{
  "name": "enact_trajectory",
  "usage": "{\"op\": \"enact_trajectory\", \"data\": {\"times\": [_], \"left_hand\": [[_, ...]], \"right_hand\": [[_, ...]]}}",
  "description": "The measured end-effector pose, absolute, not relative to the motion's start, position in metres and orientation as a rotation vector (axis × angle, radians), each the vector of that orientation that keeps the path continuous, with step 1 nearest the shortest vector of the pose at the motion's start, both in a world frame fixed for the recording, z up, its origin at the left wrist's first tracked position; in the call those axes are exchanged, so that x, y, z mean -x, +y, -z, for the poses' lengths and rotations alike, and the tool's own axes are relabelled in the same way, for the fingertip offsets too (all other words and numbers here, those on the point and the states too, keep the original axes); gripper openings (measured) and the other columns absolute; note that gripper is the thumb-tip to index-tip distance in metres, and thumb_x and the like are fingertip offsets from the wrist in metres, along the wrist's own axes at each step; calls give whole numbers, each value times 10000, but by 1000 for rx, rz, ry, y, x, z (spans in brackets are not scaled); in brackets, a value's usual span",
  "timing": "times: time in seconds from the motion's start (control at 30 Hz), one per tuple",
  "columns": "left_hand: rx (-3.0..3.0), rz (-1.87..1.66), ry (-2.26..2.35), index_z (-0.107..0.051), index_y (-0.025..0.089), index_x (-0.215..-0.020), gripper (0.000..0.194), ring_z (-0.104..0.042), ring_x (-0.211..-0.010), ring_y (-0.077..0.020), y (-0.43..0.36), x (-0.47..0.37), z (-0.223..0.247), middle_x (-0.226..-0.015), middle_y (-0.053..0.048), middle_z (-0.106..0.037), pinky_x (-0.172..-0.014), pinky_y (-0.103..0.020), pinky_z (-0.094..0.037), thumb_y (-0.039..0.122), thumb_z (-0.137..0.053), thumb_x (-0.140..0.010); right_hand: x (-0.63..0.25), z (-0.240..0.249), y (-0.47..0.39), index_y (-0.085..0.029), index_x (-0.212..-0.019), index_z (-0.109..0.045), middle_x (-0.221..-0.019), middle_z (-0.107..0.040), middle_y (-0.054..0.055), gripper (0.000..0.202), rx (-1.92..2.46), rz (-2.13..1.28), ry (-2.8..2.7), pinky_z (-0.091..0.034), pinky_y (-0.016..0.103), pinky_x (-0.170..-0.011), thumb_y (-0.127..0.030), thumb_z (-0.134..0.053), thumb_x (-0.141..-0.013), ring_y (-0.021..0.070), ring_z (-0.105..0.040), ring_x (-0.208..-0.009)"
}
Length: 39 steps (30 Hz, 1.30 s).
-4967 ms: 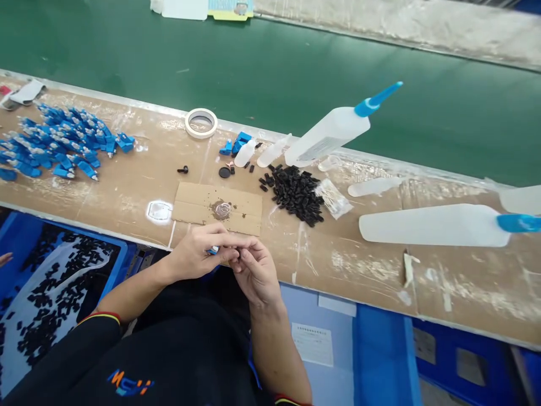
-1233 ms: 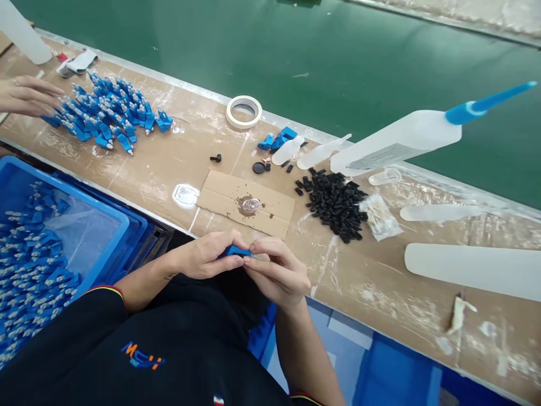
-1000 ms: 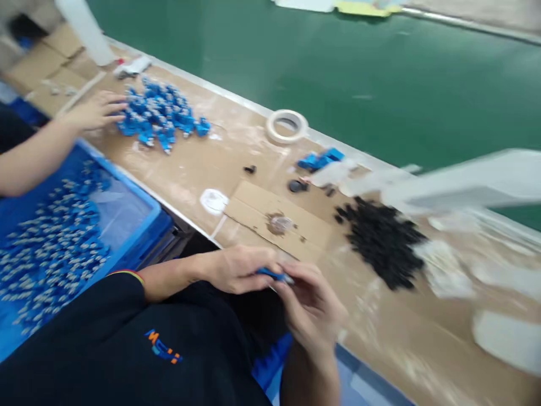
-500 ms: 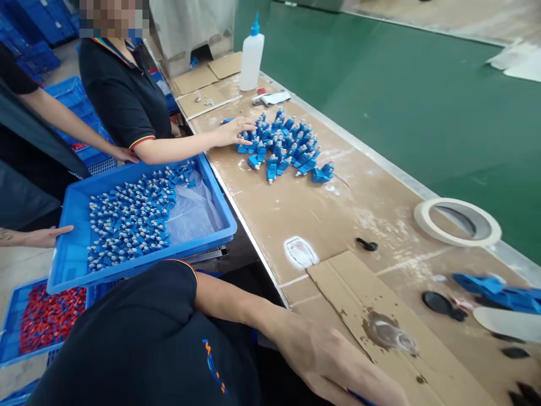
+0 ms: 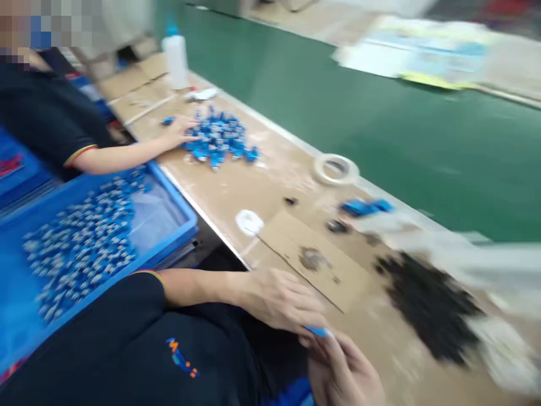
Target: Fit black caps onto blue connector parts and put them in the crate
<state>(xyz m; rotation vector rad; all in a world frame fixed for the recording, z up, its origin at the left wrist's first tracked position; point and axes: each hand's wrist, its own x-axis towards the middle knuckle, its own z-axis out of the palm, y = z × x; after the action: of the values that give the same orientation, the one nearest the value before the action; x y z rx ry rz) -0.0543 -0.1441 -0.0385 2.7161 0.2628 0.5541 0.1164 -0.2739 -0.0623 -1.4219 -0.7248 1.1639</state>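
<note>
Swinging back to the R, the head view now shows both bare hands, where half a sec ago the R one didn't show. The L hand (image 5: 283, 299) has its fingers bent over a small blue plastic part (image 5: 316, 331) & grips it. The R hand (image 5: 344, 369) has its thumb by the end of that part; it's too blurry to know if it pinches it or only touches it. The part is btwn the two hands, low in the view, near the front edge of the long brown table (image 5: 274, 183). For the work, that prob. means no big step: a blue part is held btwn the hands as it was a sec ago, & it isn't put down. A co-worker's hand (image 5: 180, 132) is at the pile of blue parts w/ white tips (image 5: 217, 135), same as half a sec ago. The heap of small black parts (image 5: 431, 310) is back in view on the R, but so smeared that single bits don't show. Most of the held part hides under the L fingers, so no telling if anything sits inside it. The R wrist is cut off at the bottom. The pale plastic bottle shape (image 5: 502, 265) at the R edge is a blur too, & the big blue plastic tray (image 5: 180, 228) runs off the L side.
</note>
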Motion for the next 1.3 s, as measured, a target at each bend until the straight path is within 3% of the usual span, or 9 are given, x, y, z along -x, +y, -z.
{"op": "enact_trajectory", "data": {"times": [0.13,0.27,0.4,0.5,0.63,0.8,0.9,1.13,1.3], "left_hand": [[-2768,-736,38,-604,200,-870,208,-553,-697,-146,-144,53,45,-762,-19,-635,-636,-340,-369,322,-492,-995],[-2702,-738,-110,-601,189,-991,91,-605,-719,-155,-149,24,64,-793,-30,-647,-657,-308,-420,260,-589,-936],[-2530,-697,-228,-405,211,-1406,635,-645,-1076,-260,-173,-1,82,-1290,-181,-589,-863,-399,-566,375,-708,-873],[-2408,-722,-176,-308,223,-1487,784,-626,-1127,-257,-179,-10,92,-1341,-194,-536,-868,-399,-595,284,-747,-841],[-2424,-652,-68,-465,207,-1399,619,-655,-1053,-216,-166,-15,93,-1228,-138,-598,-791,-320,-604,160,-723,-838],[-2540,-614,-89,-640,212,-1162,348,-691,-974,-195,-150,-15,76,-1118,-78,-661,-832,-339,-612,121,-707,-833],[-2548,-700,25,-671,211,-1085,284,-696,-939,-197,-145,-8,71,-1069,-68,-677,-806,-349,-615,122,-715,-819],[-2515,-777,175,-683,211,-1050,259,-693,-937,-196,-138,8,74,-1055,-62,-686,-792,-353,-610,105,-707,-815],[-2539,-863,260,-691,218,-1042,271,-685,-928,-179,-118,24,67,-1054,-49,-680,-824,-328,-576,87,-706,-806]], "right_hand": [[-85,63,-277,-182,-860,-769,-776,-671,64,302,1194,-1083,-649,-550,219,-560,-463,-873,-891,170,-607,-586],[-90,79,-298,-172,-831,-731,-824,-670,57,331,1168,-963,-483,-525,245,-568,-474,-851,-895,180,-597,-630],[-117,97,-374,-174,-879,-700,-965,-682,74,340,1371,-586,-360,-568,278,-615,-495,-806,-921,188,-637,-663],[-150,126,-446,-165,-863,-646,-1007,-680,119,488,1796,-156,-226,-588,335,-656,-645,-719,-917,225,-664,-695],[-199,181,-477,-173,-814,-584,-851,-671,131,536,2103,-92,-150,-550,368,-680,-692,-551,-944,272,-660,-715],[-245,234,-412,-170,-806,-583,-887,-654,92,140,2202,-288,-333,-463,304,-841,-201,-588,-943,249,-621,-859],[-255,252,-376,-144,-823,-605,-912,-643,112,90,2233,-400,-433,-435,300,-861,-79,-595,-885,260,-601,-880],[-253,267,-362,-121,-888,-662,-957,-666,118,70,2179,-471,-489,-445,295,-867,-121,-594,-905,262,-609,-904],[-251,262,-366,-157,-843,-673,-886,-698,95,184,2078,-468,-491,-518,334,-810,-209,-510,-775,290,-648,-853]]}}
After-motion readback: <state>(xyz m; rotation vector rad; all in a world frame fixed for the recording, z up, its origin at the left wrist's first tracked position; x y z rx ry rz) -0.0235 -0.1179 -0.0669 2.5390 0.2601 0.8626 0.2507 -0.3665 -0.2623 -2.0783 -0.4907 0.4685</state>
